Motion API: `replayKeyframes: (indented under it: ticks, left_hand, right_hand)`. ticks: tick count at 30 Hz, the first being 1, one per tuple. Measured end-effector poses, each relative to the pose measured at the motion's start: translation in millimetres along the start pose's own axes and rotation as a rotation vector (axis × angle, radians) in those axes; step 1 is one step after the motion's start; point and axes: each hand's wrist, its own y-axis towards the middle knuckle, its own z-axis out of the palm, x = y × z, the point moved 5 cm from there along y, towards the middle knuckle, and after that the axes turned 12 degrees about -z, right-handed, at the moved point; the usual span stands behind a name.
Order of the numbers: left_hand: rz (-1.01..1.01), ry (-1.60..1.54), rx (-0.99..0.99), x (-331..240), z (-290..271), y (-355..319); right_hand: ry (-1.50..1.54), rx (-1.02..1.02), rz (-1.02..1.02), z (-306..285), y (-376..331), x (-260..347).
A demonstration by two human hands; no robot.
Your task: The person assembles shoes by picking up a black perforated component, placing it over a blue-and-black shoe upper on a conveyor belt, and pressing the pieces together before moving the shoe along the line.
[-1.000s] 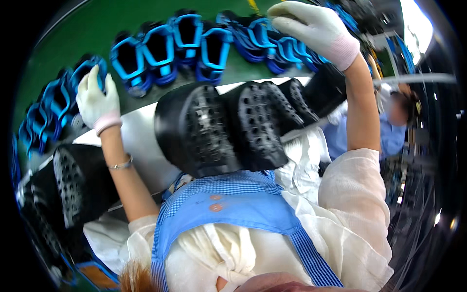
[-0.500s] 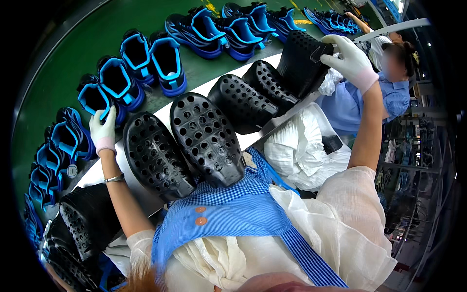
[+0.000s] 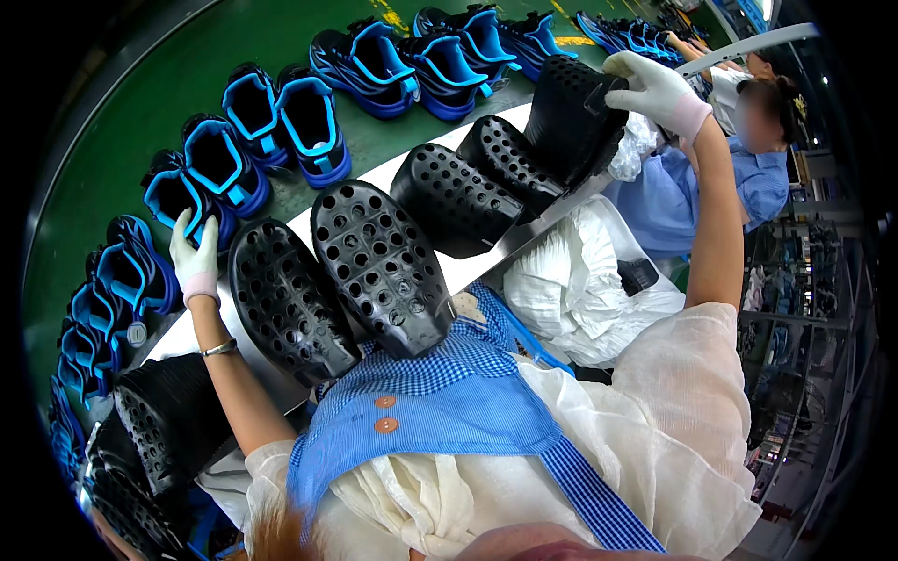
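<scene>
My left hand (image 3: 195,254), in a white glove, is at the heel of a black shoe with a bright blue collar (image 3: 175,194); thumb and fingers pinch its rear edge. Over on the right, my gloved right hand (image 3: 650,95) has its thumb and fingers around the upper edge of a tall black perforated form (image 3: 572,120). Between my hands, two large black forms full of round holes (image 3: 379,266) lean toward my apron. Smaller perforated forms (image 3: 458,196) stand beside them. Their far sides are hidden.
Black and blue shoes (image 3: 365,67) line the green surface (image 3: 215,37) beyond a pale ledge (image 3: 468,271). More perforated forms (image 3: 145,425) lie at lower left. A white plastic bag (image 3: 566,285) sits at right, near a person in blue (image 3: 669,210).
The forms, shoes and both hands sit slightly farther left in the picture. Both hands keep about the same places on the shoe and the tall form.
</scene>
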Motion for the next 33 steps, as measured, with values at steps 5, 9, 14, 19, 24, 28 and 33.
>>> replayKeyframes:
  ticks: [5, 9, 14, 19, 24, 28, 33]
  left_hand:
    - [-0.098, 0.044, 0.076, 0.8, -0.3, 0.4]
    - [-0.120, 0.032, 0.112, 4.6, -6.2, -1.4]
    - [-0.044, 0.008, 0.052, 15.6, -23.3, -3.4]
    - [-0.025, -0.039, 0.105, 7.5, -10.9, -3.5]
    - [-0.066, -0.258, 0.072, 20.1, -23.5, -3.0]
    - [-0.016, -0.389, -0.205, -10.5, -62.2, -12.3]
    - [0.075, -1.092, 0.186, -92.1, -70.1, -35.0]
  right_hand:
    - [-0.045, 0.062, -0.011, -9.0, -3.9, 3.6]
    - [-0.027, 0.081, 0.018, -7.7, -7.5, -2.2]
    - [0.015, 0.022, 0.059, 3.4, -2.1, 7.2]
    - [-0.024, 0.096, 0.088, -12.4, -13.1, 2.3]
    - [-0.073, -0.074, 0.060, -41.6, -10.1, 40.0]
    - [0.047, -0.189, -0.165, -49.1, 14.6, 104.9]
    - [0.107, -0.129, -0.548, -11.1, 62.8, 226.0]
